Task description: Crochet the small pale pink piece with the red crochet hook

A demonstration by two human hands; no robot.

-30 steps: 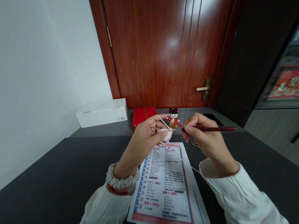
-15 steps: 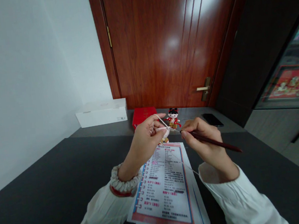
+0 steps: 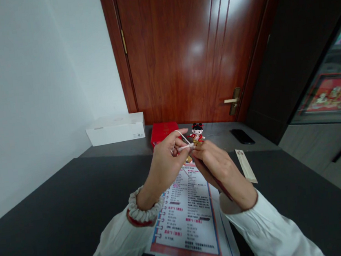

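Note:
My left hand [image 3: 168, 158] pinches a small piece of white crochet work [image 3: 191, 145], with white yarn [image 3: 183, 136] stretched over its raised index finger. Fingers of my right hand [image 3: 220, 164] are closed around a crochet hook [image 3: 215, 179] with a dark reddish-brown handle. The hook's tip meets the crochet work and is hidden by the fingers. Both hands are close together above printed pattern sheets [image 3: 192, 211], which lie on the dark table. Just behind them a crocheted doll [image 3: 197, 132] with black hair buns and red clothes stands upright, partly covered by my right hand.
At the back of the table are a long white box [image 3: 115, 130] and a red box [image 3: 163, 129]. A black phone [image 3: 242, 136] lies at the back right, with a narrow pale strip [image 3: 246, 166] nearer me. Behind stands a brown wooden door [image 3: 177, 53].
My right hand has moved left, bringing the hook up to the crochet work, and its handle now points more toward me. The pale strip has come into view. My left hand is nearly still.

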